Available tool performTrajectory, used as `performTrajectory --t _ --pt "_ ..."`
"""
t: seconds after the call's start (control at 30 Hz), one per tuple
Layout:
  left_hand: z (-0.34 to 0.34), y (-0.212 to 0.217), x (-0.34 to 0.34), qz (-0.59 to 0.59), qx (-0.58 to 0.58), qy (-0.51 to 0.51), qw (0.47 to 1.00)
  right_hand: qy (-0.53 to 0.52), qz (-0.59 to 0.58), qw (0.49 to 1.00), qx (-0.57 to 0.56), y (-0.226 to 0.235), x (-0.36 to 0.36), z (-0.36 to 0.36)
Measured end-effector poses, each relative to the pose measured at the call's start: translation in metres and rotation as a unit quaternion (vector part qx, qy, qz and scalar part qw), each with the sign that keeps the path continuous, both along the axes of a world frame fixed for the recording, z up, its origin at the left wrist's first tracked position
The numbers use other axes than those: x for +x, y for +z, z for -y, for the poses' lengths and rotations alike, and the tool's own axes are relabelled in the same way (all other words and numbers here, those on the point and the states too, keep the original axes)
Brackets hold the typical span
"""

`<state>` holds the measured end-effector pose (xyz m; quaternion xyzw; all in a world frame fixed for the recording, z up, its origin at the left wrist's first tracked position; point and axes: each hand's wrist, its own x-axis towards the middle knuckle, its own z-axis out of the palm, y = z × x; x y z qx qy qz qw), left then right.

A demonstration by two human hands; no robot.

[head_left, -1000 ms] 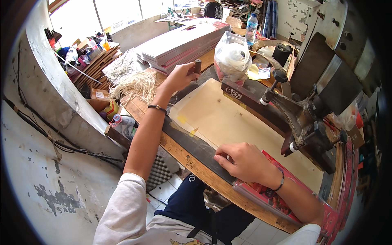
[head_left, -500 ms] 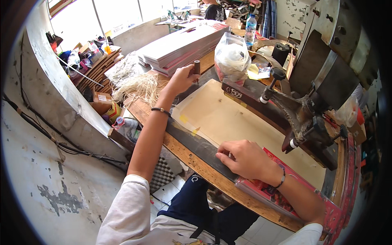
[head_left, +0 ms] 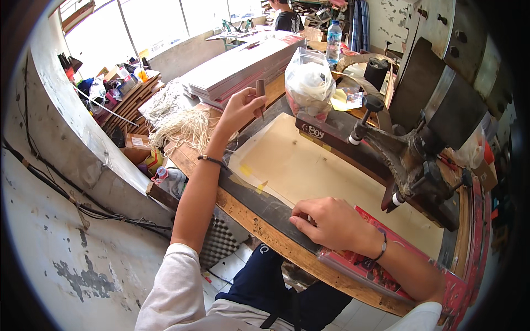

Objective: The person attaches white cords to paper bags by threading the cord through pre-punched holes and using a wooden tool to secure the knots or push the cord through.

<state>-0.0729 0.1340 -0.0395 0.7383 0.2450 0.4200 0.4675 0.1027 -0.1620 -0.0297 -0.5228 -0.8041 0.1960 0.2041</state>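
Observation:
My left hand [head_left: 240, 113] is closed round the brown handle of an awl [head_left: 260, 88]. Its thin metal tip points down at the far left corner of a tan board [head_left: 326, 171]; whether the two touch I cannot tell. My right hand [head_left: 327, 220] rests with curled fingers by the near edge of the board, beside a stack of red printed sheets [head_left: 359, 256]. Its fingertips are hidden underneath, so anything in them does not show. Over the right part of the board stands a dark metal machine frame [head_left: 408, 149] with black knobs and a dark bar.
A clear bag of white stuff [head_left: 309, 83] and a water bottle [head_left: 333, 43] stand beyond the board. Farther left lie a tall stack of pale boards [head_left: 237, 69] and loose cream string [head_left: 185, 129]. Another person [head_left: 287, 19] is at the back.
The view has shifted a little, bringing more of the person at the back into sight. In my left hand the awl leans slightly more. My right hand keeps nearly the same place.

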Motion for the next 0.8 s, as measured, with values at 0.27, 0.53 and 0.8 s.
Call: performTrajectory --t 0.27,0.53,0.8 --pt "0.063 0.004 0.034 -0.122 -0.204 -0.563 0.792 -0.094 -0.291 0.952 -0.022 0.005 0.006 -0.007" --pt "0.07 -0.016 0.052 -0.18 -0.201 -0.556 0.786 -0.145 -0.452 0.875 -0.09 -0.004 0.014 -0.016" --pt "0.043 -0.011 0.045 -0.161 -0.091 -0.332 0.925 -0.191 -0.375 0.907 -0.025 -0.006 0.013 -0.016"
